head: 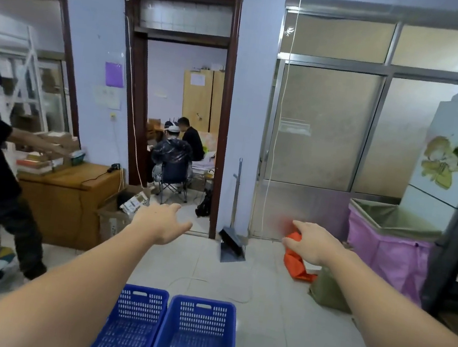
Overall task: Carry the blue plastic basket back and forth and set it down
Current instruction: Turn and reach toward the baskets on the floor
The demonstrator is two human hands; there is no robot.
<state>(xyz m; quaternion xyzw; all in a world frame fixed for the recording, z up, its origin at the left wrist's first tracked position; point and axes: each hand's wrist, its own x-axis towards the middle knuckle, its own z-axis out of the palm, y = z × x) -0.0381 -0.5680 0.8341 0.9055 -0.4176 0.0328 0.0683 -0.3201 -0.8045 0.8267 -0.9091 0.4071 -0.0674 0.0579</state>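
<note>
Two blue plastic baskets side by side on the tiled floor (274,326), bottom centre of frame: left basket (131,327), right basket (195,342), rims touching. Left hand (162,223) and right hand (312,245) outstretched mid-frame, fingers spread wide, holding nothing, well above baskets.

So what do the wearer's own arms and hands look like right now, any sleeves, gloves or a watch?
Both arms are bare along all that shows, with no sleeve in view. The left hand and right hand are ungloved, with no rings, watch, bands or markings visible.
</note>
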